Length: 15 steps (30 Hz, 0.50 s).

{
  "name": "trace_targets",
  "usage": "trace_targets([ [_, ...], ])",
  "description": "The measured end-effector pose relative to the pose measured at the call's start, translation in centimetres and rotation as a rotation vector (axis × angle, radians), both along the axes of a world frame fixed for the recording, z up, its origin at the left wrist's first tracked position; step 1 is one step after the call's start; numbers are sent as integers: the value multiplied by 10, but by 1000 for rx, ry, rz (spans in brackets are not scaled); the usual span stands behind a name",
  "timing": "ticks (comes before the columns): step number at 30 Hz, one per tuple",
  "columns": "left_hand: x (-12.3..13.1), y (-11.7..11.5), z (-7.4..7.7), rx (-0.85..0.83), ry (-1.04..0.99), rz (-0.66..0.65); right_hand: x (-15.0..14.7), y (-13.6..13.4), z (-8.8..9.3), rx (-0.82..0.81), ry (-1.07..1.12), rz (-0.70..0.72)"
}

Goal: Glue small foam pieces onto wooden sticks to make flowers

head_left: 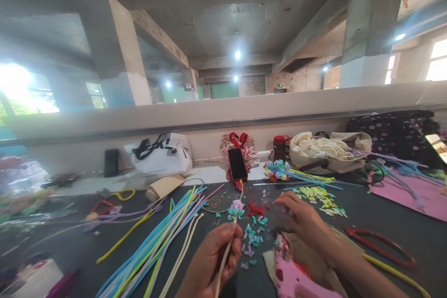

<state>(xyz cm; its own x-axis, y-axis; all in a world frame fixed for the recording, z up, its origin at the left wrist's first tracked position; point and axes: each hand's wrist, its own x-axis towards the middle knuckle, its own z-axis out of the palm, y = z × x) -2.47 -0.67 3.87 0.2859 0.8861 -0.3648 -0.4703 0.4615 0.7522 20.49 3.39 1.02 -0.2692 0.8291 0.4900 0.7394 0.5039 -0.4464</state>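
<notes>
My left hand (213, 260) is closed around a cream pipe-cleaner stem (225, 253) topped with a small pink and teal flower (236, 207), held upright over the dark table (384, 223). My right hand (300, 216) lies over the table just right of a scatter of teal and purple cut bits (253, 237), its fingers curled down toward a small red piece (256, 209). What its fingertips pinch is hidden. A pink sheet (293, 279) lies under my right wrist.
A fan of blue, green and yellow pipe cleaners (164, 237) lies to the left. A phone (237, 164) leans at the back, with a white bag (160, 156), a finished flower bunch (279, 170), a cloth bag (328, 149) and red scissors (380, 244) around.
</notes>
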Motion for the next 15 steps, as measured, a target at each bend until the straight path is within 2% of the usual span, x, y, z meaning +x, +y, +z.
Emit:
trace_targets([
  [6,2,-4,0,149,85,5,5,4,-7,-38,-39,-78],
  [10,6,-3,-7,281,238,-92,3,3,-3,14,30,-55],
  [15,8,0,-17,414,400,-157,1,-1,1,-20,83,-37],
])
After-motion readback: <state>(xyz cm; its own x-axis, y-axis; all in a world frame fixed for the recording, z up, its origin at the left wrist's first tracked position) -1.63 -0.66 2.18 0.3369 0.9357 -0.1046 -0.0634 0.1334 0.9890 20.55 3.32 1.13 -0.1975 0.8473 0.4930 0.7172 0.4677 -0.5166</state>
